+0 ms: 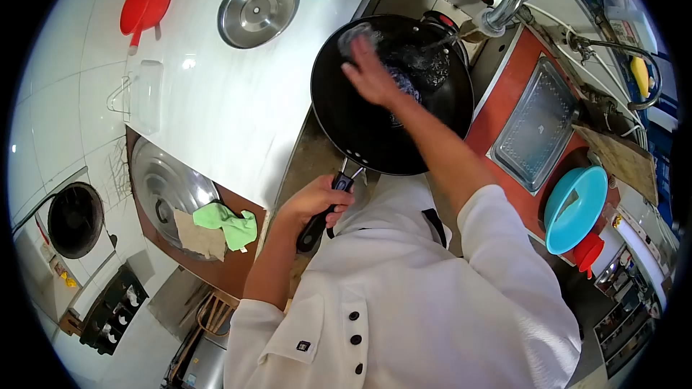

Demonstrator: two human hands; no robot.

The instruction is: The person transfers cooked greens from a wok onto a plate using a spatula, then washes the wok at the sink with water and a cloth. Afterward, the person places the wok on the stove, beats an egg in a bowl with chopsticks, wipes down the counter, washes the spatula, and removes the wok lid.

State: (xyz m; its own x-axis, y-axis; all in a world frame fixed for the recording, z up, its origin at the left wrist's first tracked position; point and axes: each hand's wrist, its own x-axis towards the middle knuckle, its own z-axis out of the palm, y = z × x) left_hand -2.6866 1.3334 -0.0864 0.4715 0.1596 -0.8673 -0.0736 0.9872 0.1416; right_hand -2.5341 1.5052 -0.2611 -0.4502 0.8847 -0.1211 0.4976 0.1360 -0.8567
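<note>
A large black wok [367, 130] is held over the sink, tilted, with water lying in it. My left hand [317, 200] is wrapped round its long black handle [314, 230], close to my body. Inside the wok, my right hand [373, 78] presses against the upper left wall, slightly blurred. Under its fingertips shows a greyish scrubbing pad [358, 37], smeared by motion. From the metal faucet [497, 18], a stream falls towards the wok's right side. The small helper handle [440, 21] points to the back.
A steel lid [258, 11] and a red ladle [146, 6] lie on the white counter [216, 94]. To the right are a metal tray [537, 126] and a turquoise basin [575, 209]. A green cloth [229, 225] lies at left, by a larger lid [162, 180].
</note>
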